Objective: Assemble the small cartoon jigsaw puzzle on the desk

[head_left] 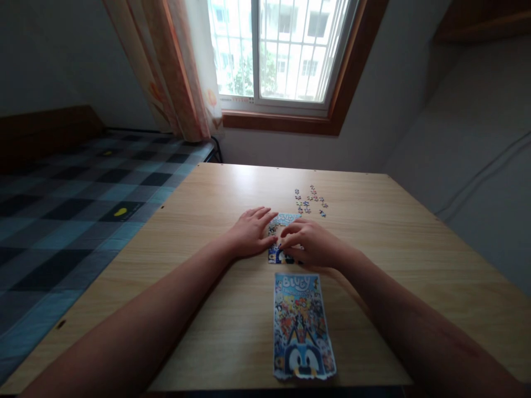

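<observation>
A partly assembled jigsaw puzzle (pixel 286 218) lies on the table between my hands, with bare wood showing in its middle. My left hand (pixel 254 232) rests flat at its left edge, fingers spread, holding nothing. Over the puzzle's right side, my right hand (pixel 309 241) has its fingers bent and the tips brought together low over the pieces. Whatever is between those fingertips is too small to make out. Closer to me lies a printed picture sheet (pixel 299 326) headed "BLUEY", with a blue dog face at its bottom and a ragged lower edge.
Several loose puzzle pieces (pixel 312 198) are scattered beyond my right hand. The wooden table (pixel 207 204) reaches toward the wall under a barred window (pixel 290 55). A bed with a checked cover (pixel 103 188) stands along its left side, near a curtain (pixel 174 72).
</observation>
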The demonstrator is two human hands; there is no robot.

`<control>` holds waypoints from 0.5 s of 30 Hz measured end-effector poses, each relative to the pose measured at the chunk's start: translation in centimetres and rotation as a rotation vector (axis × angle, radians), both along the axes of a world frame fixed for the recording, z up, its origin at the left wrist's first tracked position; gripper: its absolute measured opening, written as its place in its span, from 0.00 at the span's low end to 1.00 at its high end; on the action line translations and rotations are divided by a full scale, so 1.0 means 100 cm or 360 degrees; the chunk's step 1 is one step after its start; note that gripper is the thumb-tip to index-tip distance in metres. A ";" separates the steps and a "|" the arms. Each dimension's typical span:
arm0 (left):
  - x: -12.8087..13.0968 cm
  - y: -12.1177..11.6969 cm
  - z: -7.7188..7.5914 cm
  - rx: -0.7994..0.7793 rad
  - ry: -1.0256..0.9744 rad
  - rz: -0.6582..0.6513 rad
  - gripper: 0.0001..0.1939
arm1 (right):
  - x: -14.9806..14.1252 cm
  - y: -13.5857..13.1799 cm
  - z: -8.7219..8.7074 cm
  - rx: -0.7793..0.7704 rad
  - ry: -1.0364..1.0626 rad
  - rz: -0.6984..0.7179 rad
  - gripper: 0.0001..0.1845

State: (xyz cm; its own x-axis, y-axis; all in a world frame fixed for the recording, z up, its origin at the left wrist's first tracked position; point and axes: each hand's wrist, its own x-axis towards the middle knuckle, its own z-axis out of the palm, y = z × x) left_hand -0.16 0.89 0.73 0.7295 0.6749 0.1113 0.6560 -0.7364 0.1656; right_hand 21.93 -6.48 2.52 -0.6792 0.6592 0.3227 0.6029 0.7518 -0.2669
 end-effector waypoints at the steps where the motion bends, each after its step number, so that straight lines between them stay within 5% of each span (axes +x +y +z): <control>1: 0.000 0.000 0.001 -0.0009 0.0005 0.0002 0.36 | 0.002 0.001 0.001 0.0040 0.0029 -0.0006 0.09; 9: 0.002 -0.004 0.003 -0.0031 0.0022 0.0037 0.36 | 0.037 0.019 -0.005 0.0642 0.0586 -0.0741 0.10; 15: 0.005 -0.008 0.002 -0.0052 0.0035 0.0015 0.38 | 0.061 0.034 -0.025 0.0679 0.0815 -0.1341 0.14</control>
